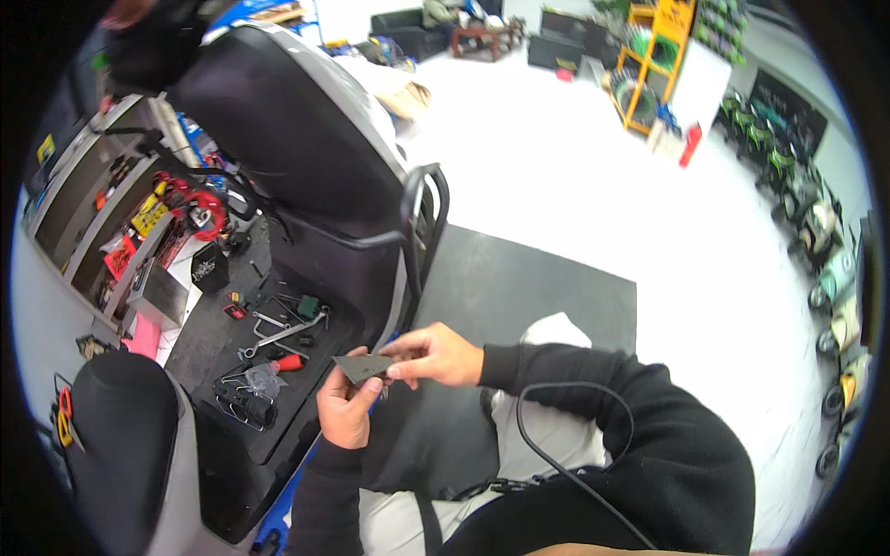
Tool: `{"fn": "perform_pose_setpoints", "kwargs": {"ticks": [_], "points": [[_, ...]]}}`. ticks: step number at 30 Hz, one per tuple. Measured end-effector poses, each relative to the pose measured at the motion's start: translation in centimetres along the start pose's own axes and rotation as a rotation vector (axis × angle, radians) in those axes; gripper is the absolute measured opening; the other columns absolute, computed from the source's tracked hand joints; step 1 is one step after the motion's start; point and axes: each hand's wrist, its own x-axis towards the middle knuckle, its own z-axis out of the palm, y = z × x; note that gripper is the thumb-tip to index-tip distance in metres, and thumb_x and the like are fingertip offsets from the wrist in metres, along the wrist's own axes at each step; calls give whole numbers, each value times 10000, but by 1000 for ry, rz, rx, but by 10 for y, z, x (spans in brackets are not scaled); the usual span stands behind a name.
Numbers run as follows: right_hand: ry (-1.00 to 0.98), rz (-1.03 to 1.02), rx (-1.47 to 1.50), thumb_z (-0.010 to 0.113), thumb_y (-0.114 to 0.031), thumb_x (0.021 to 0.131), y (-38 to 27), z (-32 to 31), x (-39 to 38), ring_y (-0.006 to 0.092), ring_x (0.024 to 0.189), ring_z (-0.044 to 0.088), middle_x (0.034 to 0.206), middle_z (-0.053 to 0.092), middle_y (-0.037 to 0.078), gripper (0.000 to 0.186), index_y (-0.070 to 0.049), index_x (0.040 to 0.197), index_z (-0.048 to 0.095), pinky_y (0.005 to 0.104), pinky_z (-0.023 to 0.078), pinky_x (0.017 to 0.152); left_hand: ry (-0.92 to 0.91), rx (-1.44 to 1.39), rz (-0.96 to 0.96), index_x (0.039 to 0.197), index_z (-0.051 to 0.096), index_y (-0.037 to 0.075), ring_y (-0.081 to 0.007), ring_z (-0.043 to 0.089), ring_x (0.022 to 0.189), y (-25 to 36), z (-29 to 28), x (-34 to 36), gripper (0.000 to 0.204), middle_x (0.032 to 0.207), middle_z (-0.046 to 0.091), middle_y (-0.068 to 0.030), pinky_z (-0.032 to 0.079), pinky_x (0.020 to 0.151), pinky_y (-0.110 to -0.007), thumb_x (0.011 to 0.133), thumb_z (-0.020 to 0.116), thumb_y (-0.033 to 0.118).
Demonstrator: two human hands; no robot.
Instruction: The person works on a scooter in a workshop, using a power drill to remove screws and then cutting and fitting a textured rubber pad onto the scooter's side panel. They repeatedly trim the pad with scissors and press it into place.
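Observation:
My left hand (pixel 345 410) grips a small, flat, dark grey piece with a textured face (pixel 362 369), its thumb lying along the lower edge. From the other side, the fingers of my right hand (pixel 438 356) pinch the right end of the same piece. What the piece is exactly I cannot make out. To the left, on a dark footboard (pixel 222 361), lie a combination wrench (pixel 283 336), a red-handled tool (pixel 290 362), a clear plastic bag (pixel 263 382) and a small green block (pixel 308 306). Several thin metal tools lie among them.
A black seat (pixel 287 120) rises beyond my hands, with a curved black armrest (pixel 408 232). A dark flat panel (pixel 528 278) lies to the right. Farther left are a black box of small parts (pixel 210 266) and shelves (pixel 83 222). Scooters (pixel 839 278) line the far right.

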Motion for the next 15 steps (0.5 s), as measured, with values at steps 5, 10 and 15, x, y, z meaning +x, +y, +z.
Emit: {"fn": "perform_pose_setpoints", "kwargs": {"ticks": [5, 10, 15], "points": [[83, 25, 151, 756, -134, 969, 5, 0, -3, 113, 744, 661, 934, 740, 78, 392, 71, 1295, 683, 277, 550, 699, 54, 29, 26, 1393, 573, -74, -151, 678, 1012, -9, 12, 5, 543, 1147, 706, -94, 546, 921, -289, 928, 787, 105], [128, 65, 168, 739, -108, 979, 14, 8, -13, 111, 756, 659, 968, 741, 79, 375, 83, 1295, 672, 268, 559, 709, 78, 272, 67, 1286, 662, -54, -113, 648, 1014, -6, 6, 4, 413, 1134, 696, -57, 515, 935, -273, 928, 784, 112], [55, 97, 106, 748, -150, 981, 21, 11, -14, 96, 782, 653, 967, 720, 60, 415, 64, 1325, 657, 264, 561, 709, 39, 304, 99, 1250, 677, -51, -114, 669, 1006, -8, -2, -4, 407, 1116, 721, -64, 521, 941, -282, 911, 824, 120]]}}
